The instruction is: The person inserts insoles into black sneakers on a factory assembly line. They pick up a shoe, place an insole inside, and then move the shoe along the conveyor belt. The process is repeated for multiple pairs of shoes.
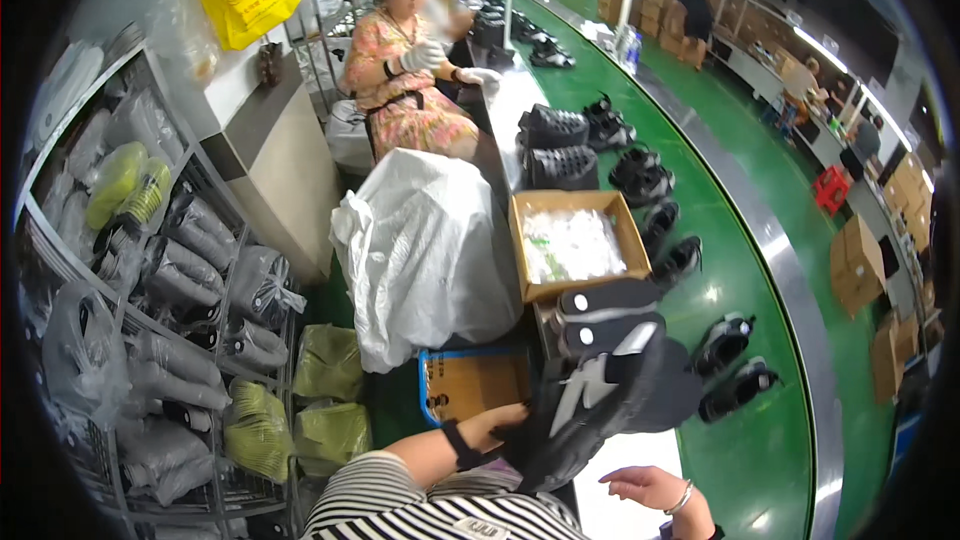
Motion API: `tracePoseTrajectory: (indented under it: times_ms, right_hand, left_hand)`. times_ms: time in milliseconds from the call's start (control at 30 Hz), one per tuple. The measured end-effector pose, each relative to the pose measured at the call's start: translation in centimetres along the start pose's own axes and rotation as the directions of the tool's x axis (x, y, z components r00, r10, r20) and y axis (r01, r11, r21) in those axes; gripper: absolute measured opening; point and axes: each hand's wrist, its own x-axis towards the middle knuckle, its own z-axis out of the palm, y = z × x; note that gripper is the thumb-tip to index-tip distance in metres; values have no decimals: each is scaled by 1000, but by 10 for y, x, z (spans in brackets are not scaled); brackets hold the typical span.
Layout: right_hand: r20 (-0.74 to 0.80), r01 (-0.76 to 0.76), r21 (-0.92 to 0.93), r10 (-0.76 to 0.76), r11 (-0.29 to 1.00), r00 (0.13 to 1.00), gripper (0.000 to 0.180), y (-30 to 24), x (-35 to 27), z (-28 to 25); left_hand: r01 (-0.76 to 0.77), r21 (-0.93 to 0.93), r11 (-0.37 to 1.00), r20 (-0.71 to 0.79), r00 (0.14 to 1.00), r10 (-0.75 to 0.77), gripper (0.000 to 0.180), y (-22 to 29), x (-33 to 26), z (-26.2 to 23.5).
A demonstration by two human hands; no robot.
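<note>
The person's left hand (497,427) is wrapped around a black shoe (590,400) with grey stripes and holds it up over the edge of the work table. The fingers are tucked in and under the shoe, so the hold looks tight. The right hand (650,487) is lower down and a little to the right of the shoe. It is loose and flat, palm partly up, with nothing in it. It does not touch the shoe.

Just past the held shoe lie two dark soles (605,315), stacked close together. Behind them sits an open cardboard box (527,240) with small clear bags inside. To the left of the left hand is a blue-rimmed tray (470,385), and beyond that a big white sack (425,250). To the right of both hands runs a green belt (740,460) carrying more black shoes (735,380) in pairs.

Further off, another person in a flowery dress and white gloves (425,57) sits at the same line. On the far left, wire shelves (150,270) hold many grey and yellow bags.

The shoe is held by one hand only, out past the table edge. If the hold slips, it could drop to the floor or onto the belt and get mixed with the others there. It could also bump the stacked soles and knock them off.
</note>
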Motion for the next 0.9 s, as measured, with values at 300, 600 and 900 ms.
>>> tracePoseTrajectory:
  times_ms: [300, 600, 900]
  right_hand:
    - [-403, -251, 35, 243, 967, 882, 32, 62, -102, 47]
    - [-935, -548, -59, 147, 834, 324, 33, 161, -153, 159]
    - [-992, -441, -43, 13, 897, 124, 28, 167, -138, 169]
  left_hand:
    - [432, 602, 672, 74, 807, -586, 37, -114, 92, 57]
    - [334, 734, 591, 46, 844, -534, 43, -200, 100, 82]
    - [204, 850, 486, -112, 971, -211, 48, -214, 106, 83]
